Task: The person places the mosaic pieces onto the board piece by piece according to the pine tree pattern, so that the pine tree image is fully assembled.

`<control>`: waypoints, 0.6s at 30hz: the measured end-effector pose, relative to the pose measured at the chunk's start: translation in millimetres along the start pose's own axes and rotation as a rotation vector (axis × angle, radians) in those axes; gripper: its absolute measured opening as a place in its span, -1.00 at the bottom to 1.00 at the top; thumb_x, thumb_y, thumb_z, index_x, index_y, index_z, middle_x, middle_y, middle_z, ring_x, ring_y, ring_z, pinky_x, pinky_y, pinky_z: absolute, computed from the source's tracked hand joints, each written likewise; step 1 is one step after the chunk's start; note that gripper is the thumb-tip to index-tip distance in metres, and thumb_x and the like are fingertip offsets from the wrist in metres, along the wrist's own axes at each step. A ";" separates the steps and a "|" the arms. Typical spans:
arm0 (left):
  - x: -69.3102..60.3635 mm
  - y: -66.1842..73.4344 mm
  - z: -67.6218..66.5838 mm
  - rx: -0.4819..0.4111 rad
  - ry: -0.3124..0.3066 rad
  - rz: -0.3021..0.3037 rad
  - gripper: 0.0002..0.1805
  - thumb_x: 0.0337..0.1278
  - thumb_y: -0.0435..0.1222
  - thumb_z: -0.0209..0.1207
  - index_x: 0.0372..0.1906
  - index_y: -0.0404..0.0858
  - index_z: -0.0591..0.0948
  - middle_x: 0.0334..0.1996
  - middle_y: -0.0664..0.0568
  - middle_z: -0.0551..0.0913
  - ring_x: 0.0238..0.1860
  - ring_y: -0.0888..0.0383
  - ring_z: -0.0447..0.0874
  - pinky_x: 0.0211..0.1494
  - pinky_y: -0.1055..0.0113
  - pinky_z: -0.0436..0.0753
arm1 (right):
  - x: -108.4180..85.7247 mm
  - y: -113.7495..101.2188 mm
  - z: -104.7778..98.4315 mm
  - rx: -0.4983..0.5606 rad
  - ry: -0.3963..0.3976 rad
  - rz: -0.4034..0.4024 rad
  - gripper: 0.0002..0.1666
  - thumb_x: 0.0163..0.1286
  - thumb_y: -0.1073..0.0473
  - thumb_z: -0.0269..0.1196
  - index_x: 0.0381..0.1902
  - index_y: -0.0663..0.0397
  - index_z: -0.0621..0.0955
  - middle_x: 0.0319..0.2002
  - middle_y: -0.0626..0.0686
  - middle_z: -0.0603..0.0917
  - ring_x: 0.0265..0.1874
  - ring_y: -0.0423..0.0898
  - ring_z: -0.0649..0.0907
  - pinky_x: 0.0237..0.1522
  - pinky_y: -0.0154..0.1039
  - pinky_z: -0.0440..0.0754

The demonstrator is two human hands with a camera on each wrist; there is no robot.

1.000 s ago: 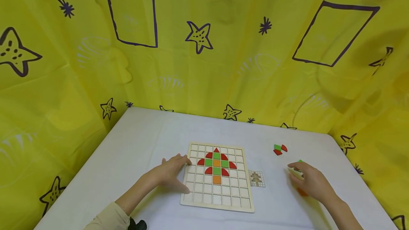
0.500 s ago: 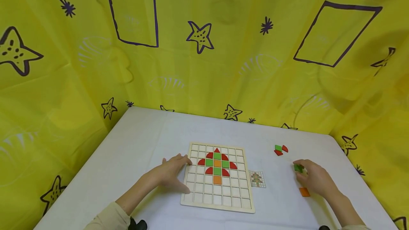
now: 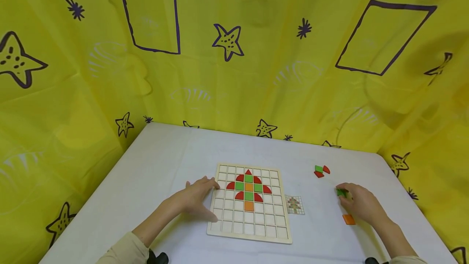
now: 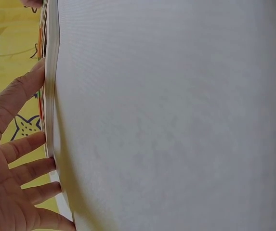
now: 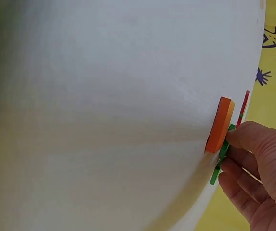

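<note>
A pale wooden grid board (image 3: pixel 226 226) lies on the table with red, green and orange tiles set in a tree shape. My left hand (image 3: pixel 196 196) rests on its left edge, fingers spread; the left wrist view shows the thumb and fingertips along the board's side. Off to the right, my right hand (image 3: pixel 360 203) pinches a green tile (image 3: pixel 341 192) low over the table. Another green piece shows beside the fingers in the right wrist view, partly hidden. An orange tile (image 3: pixel 349 219) lies just in front of this hand.
A small picture card (image 3: pixel 294 205) with a tree on a grid lies against the board's right side. Loose red and green tiles (image 3: pixel 318 169) lie farther back on the right. Yellow patterned cloth (image 3: pixel 227 84) encloses the white table (image 3: pixel 176 150).
My right hand has shifted slightly right and its fingers have closed on the green tile. The orange tile, formerly half covered by that hand, now shows fully. My left hand stays put.
</note>
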State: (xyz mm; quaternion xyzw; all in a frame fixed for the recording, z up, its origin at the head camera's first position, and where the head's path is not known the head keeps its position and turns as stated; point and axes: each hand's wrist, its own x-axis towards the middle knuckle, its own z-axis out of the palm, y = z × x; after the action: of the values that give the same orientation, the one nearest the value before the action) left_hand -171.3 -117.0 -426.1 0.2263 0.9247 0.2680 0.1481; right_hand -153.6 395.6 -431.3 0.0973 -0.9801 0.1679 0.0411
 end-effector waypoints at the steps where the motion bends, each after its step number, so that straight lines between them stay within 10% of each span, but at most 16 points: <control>1: 0.0 -0.1 0.1 0.000 0.000 0.001 -0.17 -0.28 0.00 0.65 0.18 -0.08 0.50 0.47 -0.22 0.39 0.55 -0.26 0.17 0.32 -0.64 0.03 | -0.2 -0.1 0.0 0.004 -0.003 -0.001 -0.69 0.23 0.35 0.39 -0.05 0.32 0.69 -0.11 0.28 0.73 -0.10 0.30 0.68 -0.07 0.30 0.62; 18: 0.0 0.6 0.0 0.007 -0.005 0.001 -0.16 -0.27 0.01 0.64 0.20 -0.09 0.49 0.47 -0.24 0.38 0.55 -0.27 0.16 0.32 -0.63 0.03 | -5.9 -23.0 7.1 0.024 0.047 -0.057 -0.73 0.21 0.30 0.46 -0.10 0.16 0.73 -0.25 -0.06 0.74 -0.28 -0.06 0.67 -0.25 -0.13 0.67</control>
State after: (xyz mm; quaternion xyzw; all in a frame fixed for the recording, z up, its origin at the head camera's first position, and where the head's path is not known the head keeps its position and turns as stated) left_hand -171.1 -116.5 -425.8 0.2279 0.9251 0.2643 0.1495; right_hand -143.5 373.0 -431.2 0.1217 -0.9737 0.1806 0.0676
